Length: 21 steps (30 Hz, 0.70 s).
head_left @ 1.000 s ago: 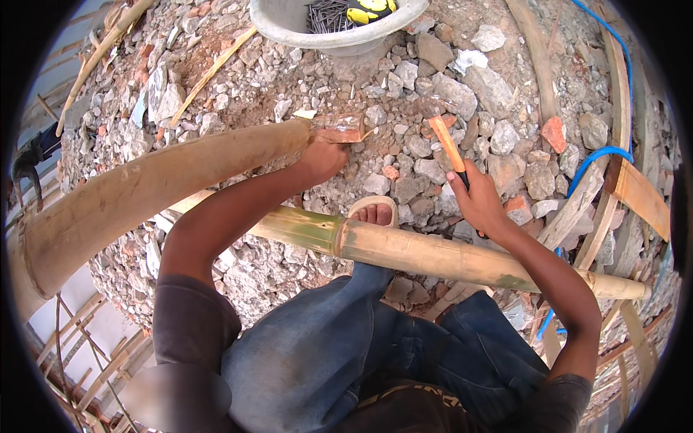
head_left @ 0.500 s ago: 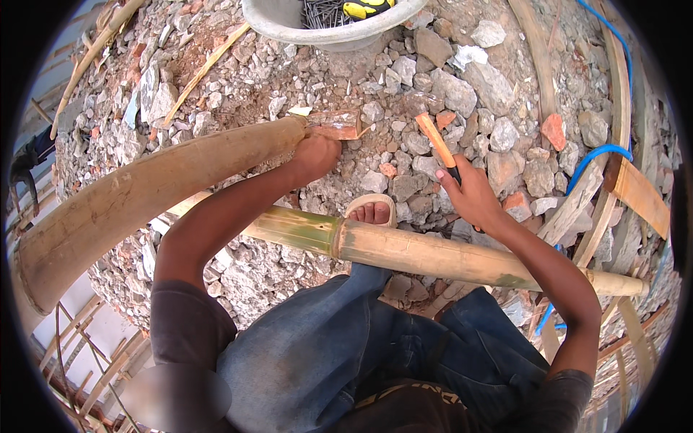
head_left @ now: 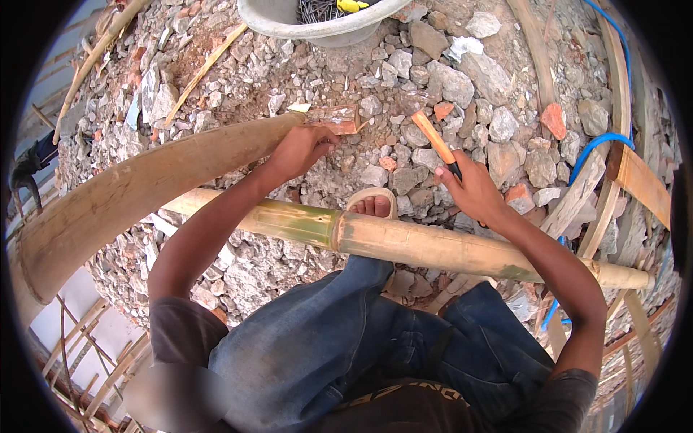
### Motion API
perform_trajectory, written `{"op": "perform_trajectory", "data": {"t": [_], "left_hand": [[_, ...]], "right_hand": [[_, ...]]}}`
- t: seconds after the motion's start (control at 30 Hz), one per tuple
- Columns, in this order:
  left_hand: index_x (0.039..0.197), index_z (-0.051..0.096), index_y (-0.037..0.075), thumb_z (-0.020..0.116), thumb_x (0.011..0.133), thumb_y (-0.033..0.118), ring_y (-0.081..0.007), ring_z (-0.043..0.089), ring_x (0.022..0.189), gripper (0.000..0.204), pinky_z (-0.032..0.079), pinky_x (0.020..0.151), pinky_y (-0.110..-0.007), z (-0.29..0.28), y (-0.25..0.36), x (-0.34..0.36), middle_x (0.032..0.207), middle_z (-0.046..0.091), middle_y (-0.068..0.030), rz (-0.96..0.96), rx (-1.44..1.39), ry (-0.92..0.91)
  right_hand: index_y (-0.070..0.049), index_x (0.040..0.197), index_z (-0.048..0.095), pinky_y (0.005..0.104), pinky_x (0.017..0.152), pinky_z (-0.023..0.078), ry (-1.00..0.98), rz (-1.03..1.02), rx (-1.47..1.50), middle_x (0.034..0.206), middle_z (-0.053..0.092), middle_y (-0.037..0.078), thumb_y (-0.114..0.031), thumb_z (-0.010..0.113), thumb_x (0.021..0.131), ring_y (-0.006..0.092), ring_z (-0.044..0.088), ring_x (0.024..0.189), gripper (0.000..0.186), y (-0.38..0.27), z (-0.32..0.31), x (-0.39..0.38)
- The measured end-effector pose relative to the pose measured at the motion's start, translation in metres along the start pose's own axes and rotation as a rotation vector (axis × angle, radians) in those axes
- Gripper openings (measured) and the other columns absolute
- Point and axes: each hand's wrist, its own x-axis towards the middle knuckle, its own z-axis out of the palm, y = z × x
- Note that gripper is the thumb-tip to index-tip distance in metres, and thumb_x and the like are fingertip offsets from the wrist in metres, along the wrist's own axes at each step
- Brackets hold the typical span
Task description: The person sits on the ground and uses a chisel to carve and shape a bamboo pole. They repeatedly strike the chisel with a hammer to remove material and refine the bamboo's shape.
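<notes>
My left hand (head_left: 297, 151) is beside the end of a thick brown bamboo pole (head_left: 166, 169), close to a reddish-brown wooden block (head_left: 339, 119). Its fingers are curled together, and what they hold, if anything, is hidden. In my right hand (head_left: 473, 189) is a tool with an orange-brown, wood-like bar (head_left: 432, 136) and a black part at my grip; the rest is covered by the hand. A second bamboo pole (head_left: 411, 245), yellowish with a green patch, lies crosswise over my leg, beneath both forearms.
Broken rubble (head_left: 455, 83) covers the ground. A grey basin (head_left: 317, 30) with nails and a yellow-black item stands ahead. Blue hose (head_left: 595, 144) and wooden boards (head_left: 642, 191) lie at right. My sandalled foot (head_left: 372, 202) is just beyond the crosswise pole. Another person (head_left: 29, 173) is at far left.
My left hand has lifted back slightly from the wooden block toward me and to the left, its fingers turned more into view. My right hand with the tool has barely moved.
</notes>
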Motion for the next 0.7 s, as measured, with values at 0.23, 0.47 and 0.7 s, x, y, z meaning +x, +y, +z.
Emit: {"op": "perform_trajectory", "data": {"t": [0.23,0.47,0.7], "left_hand": [[0.087,0.070,0.002,0.068,0.084,0.009,-0.0310,0.072,0.073,0.008,0.058,0.070,-0.041,0.023,-0.013,0.002,0.077,0.071,-0.0174,-0.006,0.513,-0.278],[0.086,0.071,0.005,0.064,0.082,0.006,-0.0274,0.073,0.073,0.008,0.059,0.070,-0.042,0.025,-0.006,0.003,0.078,0.073,-0.0132,0.200,0.815,-0.338],[0.100,0.076,0.015,0.067,0.086,0.013,-0.0314,0.072,0.073,0.017,0.058,0.069,-0.040,-0.023,0.001,0.031,0.083,0.074,-0.0148,-0.075,0.501,0.027]], "right_hand": [[0.007,0.103,0.051,0.0510,0.058,0.048,-0.053,0.088,-0.134,0.064,0.063,0.023,-0.036,0.057,0.101,0.0432,0.065,0.062,0.043,0.001,-0.003,0.000],[0.008,0.104,0.051,0.0504,0.058,0.050,-0.078,0.114,-0.126,0.064,0.063,0.023,-0.035,0.056,0.101,0.0424,0.067,0.064,0.043,0.004,-0.001,-0.002],[0.008,0.106,0.054,0.0493,0.057,0.049,0.000,0.056,-0.113,0.062,0.062,0.021,-0.040,0.059,0.099,0.0395,0.067,0.061,0.049,0.011,0.004,-0.005]]}}
